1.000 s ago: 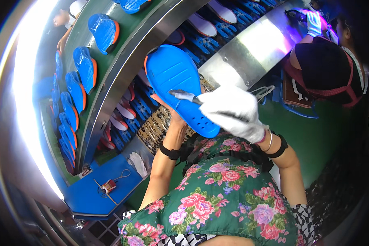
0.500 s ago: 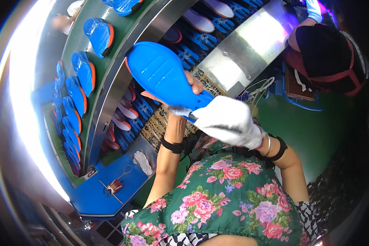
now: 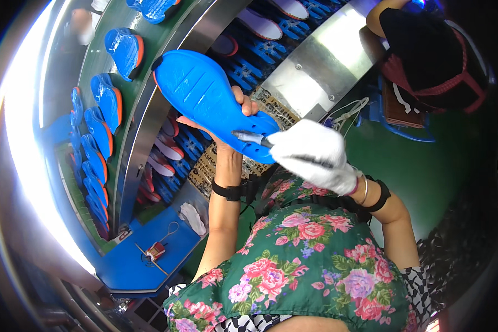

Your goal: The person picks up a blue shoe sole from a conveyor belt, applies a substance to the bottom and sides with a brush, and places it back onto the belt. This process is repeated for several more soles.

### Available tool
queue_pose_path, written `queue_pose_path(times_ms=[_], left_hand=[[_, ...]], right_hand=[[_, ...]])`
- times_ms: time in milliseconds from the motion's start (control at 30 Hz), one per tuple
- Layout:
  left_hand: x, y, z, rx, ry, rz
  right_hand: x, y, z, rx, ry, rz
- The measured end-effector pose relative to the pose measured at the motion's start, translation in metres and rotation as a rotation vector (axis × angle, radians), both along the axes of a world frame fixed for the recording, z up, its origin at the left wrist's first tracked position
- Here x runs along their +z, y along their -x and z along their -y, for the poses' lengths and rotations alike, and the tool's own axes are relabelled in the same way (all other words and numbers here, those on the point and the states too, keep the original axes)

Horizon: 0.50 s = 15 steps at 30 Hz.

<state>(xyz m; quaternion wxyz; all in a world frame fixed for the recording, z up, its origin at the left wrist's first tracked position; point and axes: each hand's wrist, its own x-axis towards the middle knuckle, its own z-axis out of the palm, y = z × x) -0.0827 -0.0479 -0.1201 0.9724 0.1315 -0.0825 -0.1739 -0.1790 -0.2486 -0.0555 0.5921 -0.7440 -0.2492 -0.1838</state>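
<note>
A blue shoe sole (image 3: 199, 88) with an orange rim is held up in front of me, its ribbed inner face showing and its heel pointing at my right hand. My bare left hand (image 3: 244, 102) is closed around it from underneath, with fingertips curling over the far edge. In a white glove, my right hand (image 3: 312, 155) grips a small brush (image 3: 251, 138). The brush's bristles lie on the heel, among several small holes. The glove hides most of the handle.
At the left runs a green conveyor (image 3: 144, 83) carrying several blue soles (image 3: 106, 102). Under its metal edge, racks hold pink-and-white soles (image 3: 160, 160). A blue table (image 3: 127, 265) bears a white glove (image 3: 192, 218). A person in a black top (image 3: 420, 55) sits at the upper right.
The brush tip has moved up and onto the heel's holes from the heel's near edge. The sole has shifted slightly left and up in my left hand.
</note>
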Motion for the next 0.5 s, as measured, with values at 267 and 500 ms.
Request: queue_pose_path(times_ms=[267, 500], left_hand=[[-0.004, -0.012, -0.018, -0.225, -0.128, -0.052], [-0.01, -0.022, -0.019, -0.458, -0.223, 0.001]], right_hand=[[-0.001, 0.003, -0.002, 0.139, -0.103, -0.153], [-0.013, 0.018, -0.002, 0.305, 0.148, -0.022]])
